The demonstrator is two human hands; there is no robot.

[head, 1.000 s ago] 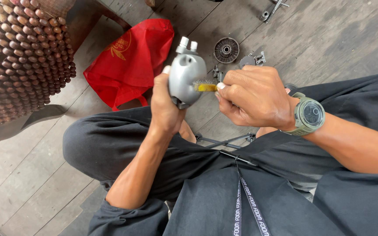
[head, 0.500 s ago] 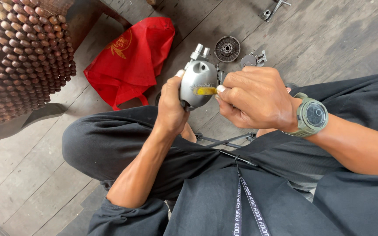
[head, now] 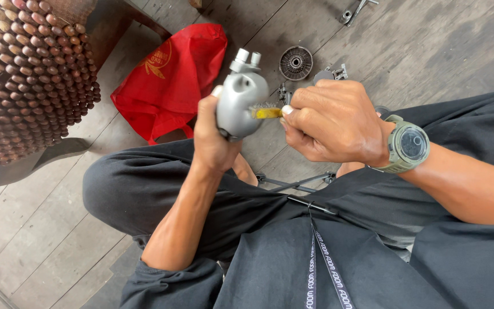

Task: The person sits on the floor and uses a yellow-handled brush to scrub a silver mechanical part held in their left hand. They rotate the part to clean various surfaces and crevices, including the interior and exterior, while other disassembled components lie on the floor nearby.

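The person sits on a wooden plank floor point(head: 430, 46), legs in dark trousers, with both hands raised over the lap.

Left hand point(head: 212, 137): its grip is closed around the lower part of a grey metal casting point(head: 240, 103), held upright in the air above the left knee. Two short round stubs stand up from the far end of the casting. The thumb tip shows at the casting's left edge.

Right hand point(head: 335, 123): its grip is pinched tight on a small brush point(head: 267, 111) with a yellow handle, of which only the end near the bristles shows past the fingers. The bristles touch the right side of the casting. A green watch point(head: 408, 144) sits on the right wrist.

Surroundings, on the floor:
- A red cloth bag point(head: 172, 80) lies far left of the hands, bearing a yellow print.
- A round toothed metal disc point(head: 295, 63) lies just beyond the casting, to the right.
- Small metal parts point(head: 331, 73) lie just beside the disc, partly hidden by the right hand.
- A metal tool point(head: 357, 10) lies at the far edge, well apart from the hands.
- A thin metal frame point(head: 295, 183) shows between the knees.
- A mat of brown wooden beads point(head: 24, 74) covers a seat at far left.

A dark lanyard point(head: 321, 269) hangs down the person's chest, near the camera.
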